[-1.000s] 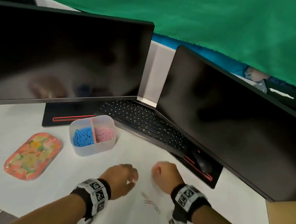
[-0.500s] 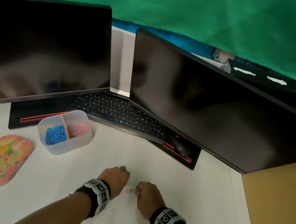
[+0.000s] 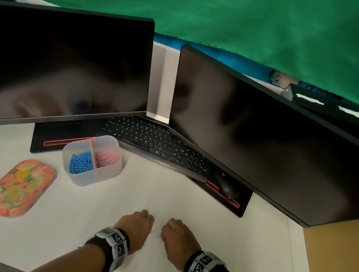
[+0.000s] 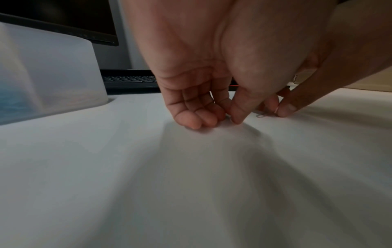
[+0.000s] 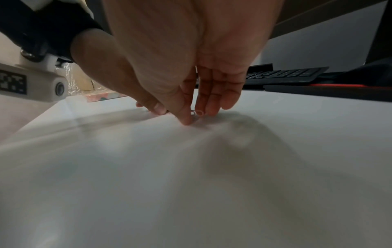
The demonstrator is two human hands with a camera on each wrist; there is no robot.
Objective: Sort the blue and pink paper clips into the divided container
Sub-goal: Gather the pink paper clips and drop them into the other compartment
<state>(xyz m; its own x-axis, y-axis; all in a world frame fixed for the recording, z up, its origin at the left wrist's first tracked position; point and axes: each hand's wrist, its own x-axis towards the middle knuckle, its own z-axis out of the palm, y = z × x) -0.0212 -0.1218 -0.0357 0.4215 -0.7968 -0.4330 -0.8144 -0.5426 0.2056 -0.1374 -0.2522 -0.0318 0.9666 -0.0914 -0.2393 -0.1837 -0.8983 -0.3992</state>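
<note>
1. White desk (image 3: 163,199) underfoot, and both hands are down on it at 6 o'clock, knuckles up, nearly touching.
2. Left hand (image 3: 136,225): fingers curled, tips on the desk; its wrist view shows thumb and forefinger pressed together, though what sits between them I cannot tell.
3. Right hand (image 3: 177,241): fingers bent down, thumb and forefinger closing on a pink paper clip (image 3: 159,236) right at the tips; the grip looks like a pinch.
4. Another loose clip (image 3: 153,232) lies in the gap between the hands, thin and hard to read.
5. Up at 10 o'clock stands the divided container (image 3: 96,177), frosted plastic: blue clips (image 3: 80,163) in the left half, pink clips (image 3: 107,159) in the right.
6. Further out at 9 o'clock, a flowery orange tray (image 3: 18,188) lies flat.
7. Behind, at 12 o'clock, a black keyboard (image 3: 156,144) runs under two dark monitors (image 3: 60,65), with a mouse (image 3: 227,187) at 1 o'clock.
8. Green cloth (image 3: 239,16) hangs across the back.
</note>
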